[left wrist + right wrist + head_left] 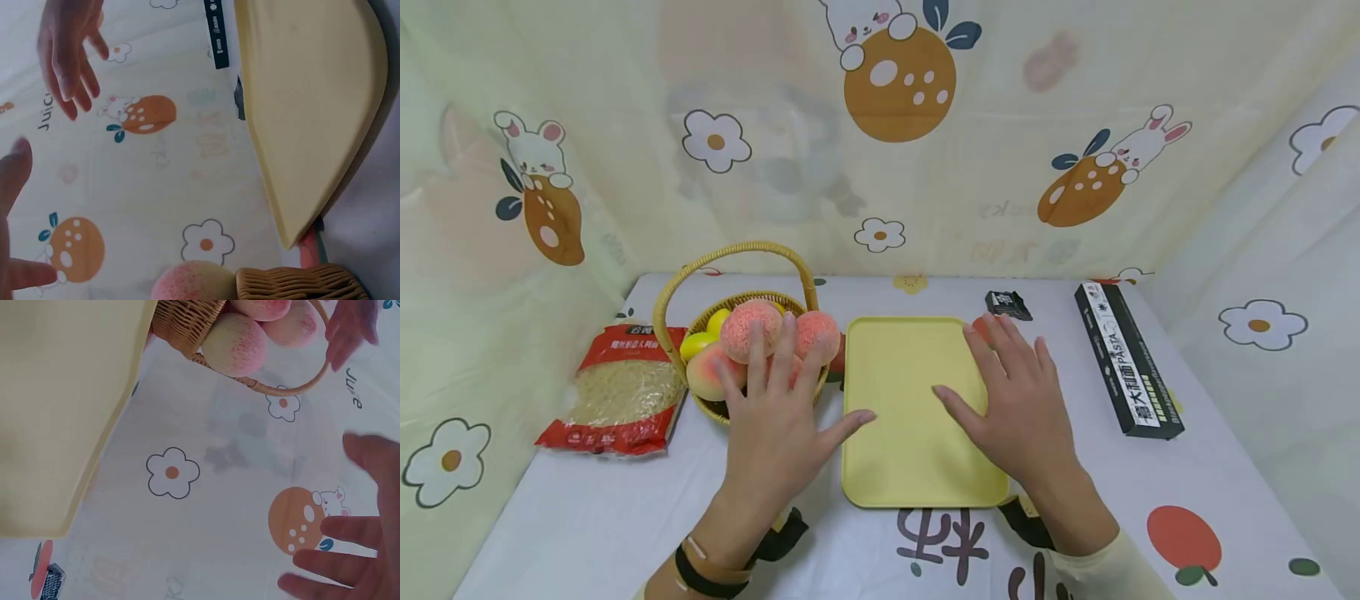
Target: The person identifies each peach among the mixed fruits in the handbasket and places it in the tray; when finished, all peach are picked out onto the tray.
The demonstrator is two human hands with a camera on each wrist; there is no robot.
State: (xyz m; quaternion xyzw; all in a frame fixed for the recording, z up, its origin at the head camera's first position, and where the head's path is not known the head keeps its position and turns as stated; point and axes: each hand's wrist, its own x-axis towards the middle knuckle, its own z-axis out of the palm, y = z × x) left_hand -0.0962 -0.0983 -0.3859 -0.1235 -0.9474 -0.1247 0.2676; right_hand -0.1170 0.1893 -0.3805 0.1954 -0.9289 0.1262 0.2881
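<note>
My left hand is held up with spread fingers, in front of a wicker basket of fruit and touching nothing that I can see. Pink peaches and yellow fruit fill the basket, partly hidden behind the fingers. Over the right part of a yellow tray hovers my right hand, its fingers spread and holding nothing. The tray lies flat, with nothing seen on it. In the left wrist view the right hand hangs beyond the tray, apart from it.
A red bag of pasta lies left of the basket. On the right is a long black pasta box, set at a slant. Behind the tray sits a small black packet. A patterned curtain closes off the back and sides.
</note>
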